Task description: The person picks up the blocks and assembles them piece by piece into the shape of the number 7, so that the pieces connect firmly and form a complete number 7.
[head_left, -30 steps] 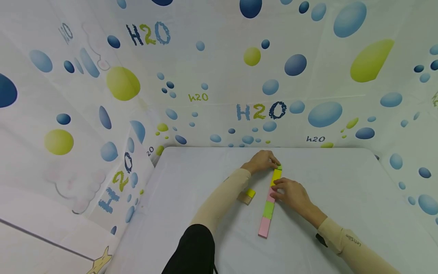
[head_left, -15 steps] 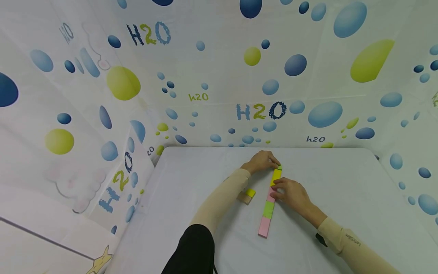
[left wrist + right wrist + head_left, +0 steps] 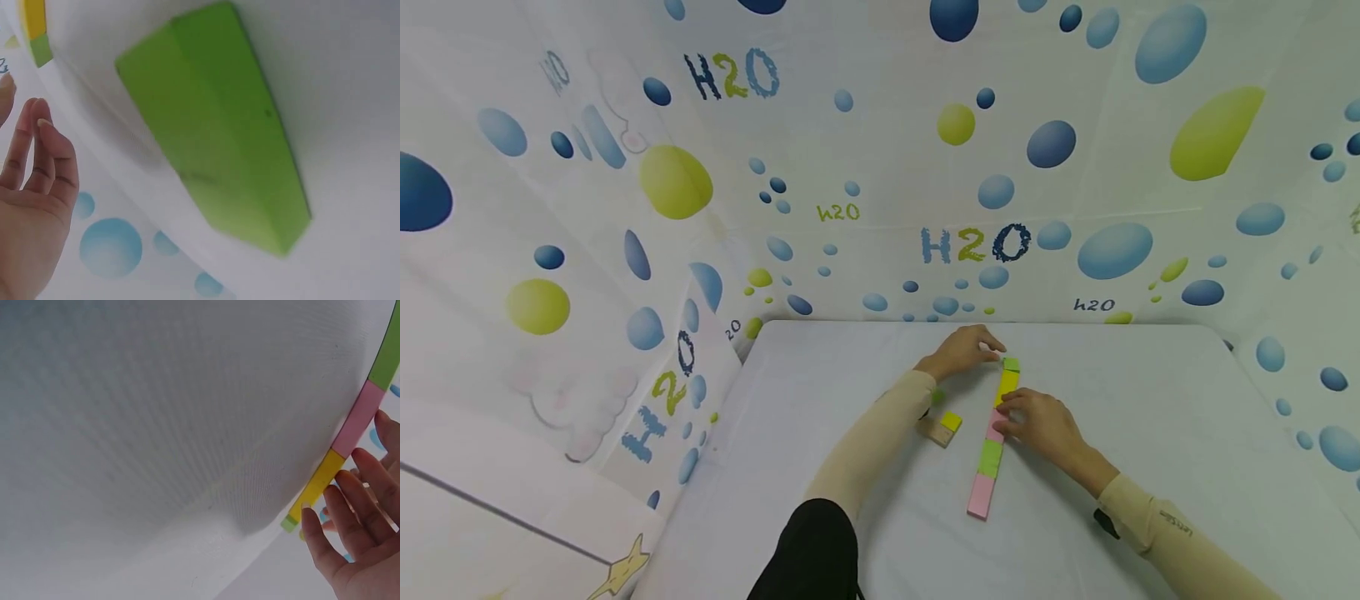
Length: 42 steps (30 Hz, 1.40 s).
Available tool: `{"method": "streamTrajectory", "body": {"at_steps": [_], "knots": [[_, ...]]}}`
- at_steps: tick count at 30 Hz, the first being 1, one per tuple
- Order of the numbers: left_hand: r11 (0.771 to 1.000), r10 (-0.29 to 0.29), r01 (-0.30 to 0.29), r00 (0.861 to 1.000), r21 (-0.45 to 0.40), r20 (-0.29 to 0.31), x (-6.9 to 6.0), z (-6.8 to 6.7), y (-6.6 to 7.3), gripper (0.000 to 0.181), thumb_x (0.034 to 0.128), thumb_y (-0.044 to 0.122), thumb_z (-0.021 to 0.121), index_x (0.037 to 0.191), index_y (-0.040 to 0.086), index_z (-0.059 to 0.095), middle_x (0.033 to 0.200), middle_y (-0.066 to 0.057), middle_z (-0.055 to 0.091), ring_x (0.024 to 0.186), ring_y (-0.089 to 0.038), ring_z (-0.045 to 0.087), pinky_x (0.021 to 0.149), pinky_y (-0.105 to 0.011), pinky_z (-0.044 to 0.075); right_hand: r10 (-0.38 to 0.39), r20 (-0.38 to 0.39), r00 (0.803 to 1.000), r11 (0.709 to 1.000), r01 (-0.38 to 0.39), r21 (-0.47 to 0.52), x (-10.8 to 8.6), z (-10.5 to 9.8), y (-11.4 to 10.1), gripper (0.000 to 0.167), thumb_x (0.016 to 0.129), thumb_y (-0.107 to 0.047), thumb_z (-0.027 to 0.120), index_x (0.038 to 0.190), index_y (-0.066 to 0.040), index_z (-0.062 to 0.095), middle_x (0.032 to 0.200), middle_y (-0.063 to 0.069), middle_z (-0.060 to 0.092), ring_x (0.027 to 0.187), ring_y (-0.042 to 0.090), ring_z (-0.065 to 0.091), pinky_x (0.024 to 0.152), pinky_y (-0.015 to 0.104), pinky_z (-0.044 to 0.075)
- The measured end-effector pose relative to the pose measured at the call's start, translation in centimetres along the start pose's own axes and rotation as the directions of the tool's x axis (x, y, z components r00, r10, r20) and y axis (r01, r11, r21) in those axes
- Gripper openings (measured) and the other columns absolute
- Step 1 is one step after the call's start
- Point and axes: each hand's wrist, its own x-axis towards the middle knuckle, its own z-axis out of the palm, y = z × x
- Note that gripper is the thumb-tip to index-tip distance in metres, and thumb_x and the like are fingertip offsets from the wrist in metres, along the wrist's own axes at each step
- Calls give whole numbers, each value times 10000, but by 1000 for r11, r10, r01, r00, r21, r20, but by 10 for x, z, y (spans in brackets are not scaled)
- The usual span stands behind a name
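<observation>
A straight row of coloured wooden blocks runs away from me: a near pink block, a green block, a second pink block, a yellow block and a small-looking green end block. My left hand hovers just left of the green end block, fingers loosely extended and holding nothing. Beside the row, my right hand rests relaxed fingers along the second pink block and the yellow block. Another green block lies under my left wrist, mostly hidden by the sleeve in the head view.
Left of the row, a bare-wood block touches a small yellow block. Everything lies on a white-covered table. A patterned sheet with blue and green dots rises behind and at the left.
My left hand has let go of the green end block and drawn back slightly left, baring the block and another green one by the wrist. My right hand stays in place.
</observation>
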Motion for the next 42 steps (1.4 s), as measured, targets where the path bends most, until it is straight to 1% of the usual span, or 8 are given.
{"method": "streamTrajectory", "body": {"at_steps": [3, 6, 11, 16, 22, 29, 35, 42], "knots": [[999, 33, -34, 999, 40, 34, -7, -8, 3, 237, 1007, 263, 718, 1232, 235, 788, 1147, 79, 680, 1056, -131, 632, 918, -198, 489, -4, 5, 1000, 1000, 5, -12, 0, -1, -1, 341, 831, -347, 892, 1054, -99, 823, 1106, 74, 759, 1014, 307, 724, 881, 517, 584], [994, 66, -72, 995, 81, 79, -16, -16, 9, 260, 1007, 217, 720, 1260, 192, 774, 1181, 33, 678, 1077, -178, 643, 916, -214, 504, -6, 13, 1000, 1000, 6, -19, 1, -2, -1, 346, 836, -348, 888, 1059, -93, 819, 1096, 70, 758, 1002, 303, 722, 875, 517, 584], [979, 53, -77, 990, 191, 131, -30, -24, 13, 268, 1007, 192, 718, 1271, 204, 768, 1171, 41, 672, 1097, -152, 628, 977, -235, 503, 6, 37, 999, 1000, -6, -15, 3, -2, 0, 324, 843, -351, 883, 1044, -105, 819, 1090, 62, 754, 1002, 301, 715, 891, 521, 576], [961, 52, -98, 983, 258, 178, -48, -32, 11, 278, 999, 215, 733, 1275, 225, 762, 1119, 49, 673, 992, -99, 599, 898, -205, 509, 29, 53, 998, 999, -28, -15, 5, -1, 1, 323, 838, -365, 886, 1043, -123, 822, 1112, 65, 755, 1033, 311, 709, 922, 538, 563], [962, 69, -118, 977, 245, 200, -80, -40, 9, 314, 983, 216, 755, 1295, 184, 748, 1105, 14, 680, 927, -105, 594, 830, -206, 512, 43, 57, 997, 999, -42, -16, 4, 0, 1, 348, 828, -387, 890, 1052, -129, 823, 1125, 73, 755, 1052, 321, 704, 932, 541, 562], [967, 34, -75, 985, 242, 170, -117, -46, 6, 265, 962, 170, 770, 1228, 175, 772, 1074, 18, 696, 925, -92, 612, 848, -241, 521, 33, 36, 999, 999, -33, -5, 4, 0, 1, 340, 817, -382, 900, 1041, -139, 820, 1083, 46, 753, 1005, 302, 703, 897, 529, 572], [984, -15, -15, 986, 176, 168, -141, -45, 1, 234, 941, 179, 794, 1174, 172, 778, 1061, 49, 689, 947, -100, 620, 858, -262, 522, 26, 37, 999, 1000, -26, -13, 5, -2, 2, 362, 829, -389, 891, 1062, -123, 816, 1078, 48, 754, 995, 294, 707, 888, 513, 580], [987, -11, -18, 985, 161, 174, -160, -41, 0, 275, 883, 255, 862, 1135, 190, 772, 1038, 90, 670, 969, -104, 631, 869, -263, 520, 25, 26, 999, 999, -24, -29, 9, -3, 2, 280, 861, -305, 873, 1042, -98, 816, 1033, 56, 762, 937, 289, 715, 822, 493, 589]]}}
